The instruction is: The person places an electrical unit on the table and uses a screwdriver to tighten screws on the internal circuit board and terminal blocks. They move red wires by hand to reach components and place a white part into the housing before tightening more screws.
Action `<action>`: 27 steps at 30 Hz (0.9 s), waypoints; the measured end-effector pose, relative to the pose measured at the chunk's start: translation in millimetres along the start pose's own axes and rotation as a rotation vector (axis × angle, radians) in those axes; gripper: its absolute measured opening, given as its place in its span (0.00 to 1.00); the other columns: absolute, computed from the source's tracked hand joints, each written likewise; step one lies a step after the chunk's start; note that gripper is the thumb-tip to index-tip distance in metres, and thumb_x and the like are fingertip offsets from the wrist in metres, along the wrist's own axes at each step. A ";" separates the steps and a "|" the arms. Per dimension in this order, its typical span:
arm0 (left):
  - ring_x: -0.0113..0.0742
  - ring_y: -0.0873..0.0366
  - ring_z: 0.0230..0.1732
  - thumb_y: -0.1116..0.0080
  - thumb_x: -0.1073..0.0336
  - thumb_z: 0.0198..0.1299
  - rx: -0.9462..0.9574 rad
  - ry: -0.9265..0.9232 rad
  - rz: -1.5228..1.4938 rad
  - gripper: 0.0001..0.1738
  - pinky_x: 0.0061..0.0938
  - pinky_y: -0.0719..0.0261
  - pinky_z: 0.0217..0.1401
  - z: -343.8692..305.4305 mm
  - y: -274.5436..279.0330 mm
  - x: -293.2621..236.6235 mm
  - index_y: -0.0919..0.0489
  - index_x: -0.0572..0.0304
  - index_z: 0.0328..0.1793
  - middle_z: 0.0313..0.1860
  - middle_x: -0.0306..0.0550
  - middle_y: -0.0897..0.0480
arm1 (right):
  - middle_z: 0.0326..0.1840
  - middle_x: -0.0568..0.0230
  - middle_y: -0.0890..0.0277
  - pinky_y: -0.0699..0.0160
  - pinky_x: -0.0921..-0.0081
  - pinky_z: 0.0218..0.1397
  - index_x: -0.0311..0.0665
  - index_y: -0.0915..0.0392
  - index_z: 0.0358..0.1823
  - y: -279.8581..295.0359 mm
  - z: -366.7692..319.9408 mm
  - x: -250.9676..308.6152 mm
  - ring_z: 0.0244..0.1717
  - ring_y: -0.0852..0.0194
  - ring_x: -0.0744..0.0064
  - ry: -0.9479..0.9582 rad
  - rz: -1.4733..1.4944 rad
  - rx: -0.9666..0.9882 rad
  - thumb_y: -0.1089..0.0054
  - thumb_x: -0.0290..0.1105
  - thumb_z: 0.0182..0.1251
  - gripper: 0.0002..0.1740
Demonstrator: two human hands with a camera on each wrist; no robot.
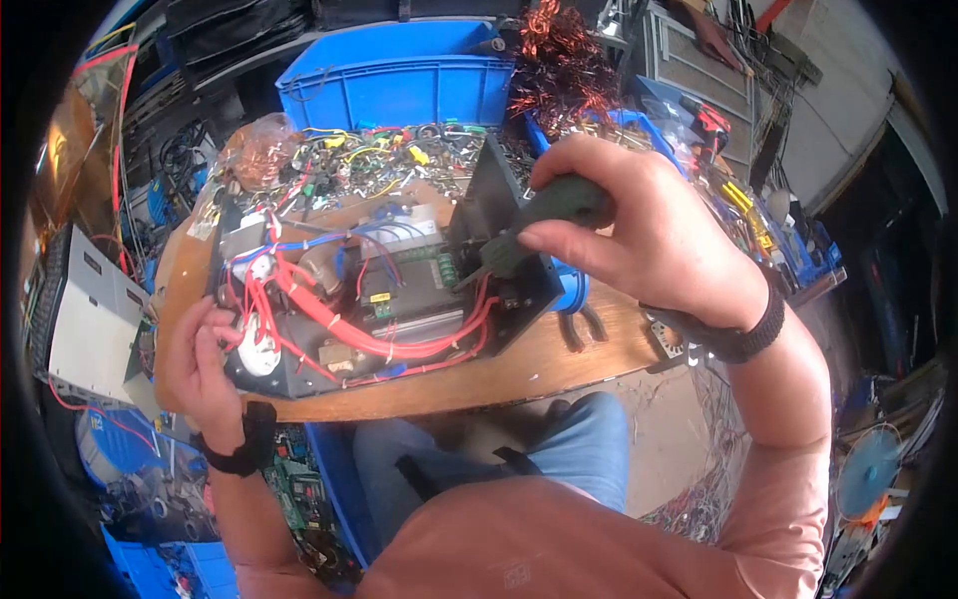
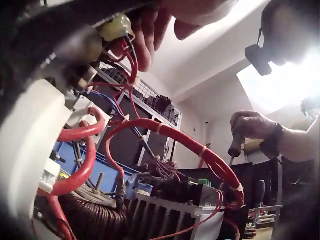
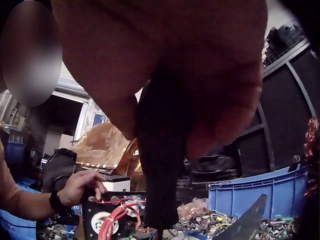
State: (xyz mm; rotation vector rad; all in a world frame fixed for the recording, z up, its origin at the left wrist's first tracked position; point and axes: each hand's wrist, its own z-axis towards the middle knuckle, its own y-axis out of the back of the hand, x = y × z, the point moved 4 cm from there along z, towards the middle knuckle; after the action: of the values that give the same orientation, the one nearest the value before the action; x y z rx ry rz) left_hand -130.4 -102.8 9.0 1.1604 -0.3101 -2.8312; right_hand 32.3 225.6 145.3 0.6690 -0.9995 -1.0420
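In the head view, an opened electrical unit lies on the table, with a green terminal board (image 1: 424, 265), a thick bundle of red wires (image 1: 344, 339) and a black upright end panel (image 1: 519, 290). My right hand (image 1: 654, 225) grips the dark handle of a screwdriver (image 1: 569, 203). The shaft slants down to the red wire ends inside that panel. My left hand (image 1: 205, 364) is at the unit's left edge, fingers loosely bent beside a white round part (image 1: 259, 349). In the left wrist view, a ribbed heatsink (image 2: 155, 220) and copper coil (image 2: 92, 215) show below the red wires.
Loose screws, wire scraps and small parts (image 1: 384, 165) cover the table's back, before a large blue bin (image 1: 399, 90). Pliers (image 1: 582, 327) lie near the front edge, right of the unit. Tangled copper wire (image 1: 564, 70) is piled at back right. A white-panelled case (image 1: 95, 309) stands left.
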 end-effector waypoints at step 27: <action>0.40 0.20 0.43 0.60 0.63 0.73 -0.391 0.211 0.115 0.19 0.28 0.19 0.46 -32.1 35.0 29.7 0.25 0.73 0.56 0.50 0.57 0.19 | 0.23 0.60 0.22 0.27 0.75 0.24 0.31 0.20 0.34 -26.5 34.0 -37.4 0.23 0.20 0.64 0.188 0.048 0.054 0.18 0.47 0.34 0.31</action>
State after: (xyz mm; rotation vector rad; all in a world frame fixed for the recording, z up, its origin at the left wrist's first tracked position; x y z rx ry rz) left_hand -129.7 -146.3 -26.3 1.2836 0.1768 -2.4865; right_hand -14.8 250.0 124.2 0.7691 -0.8779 -0.8946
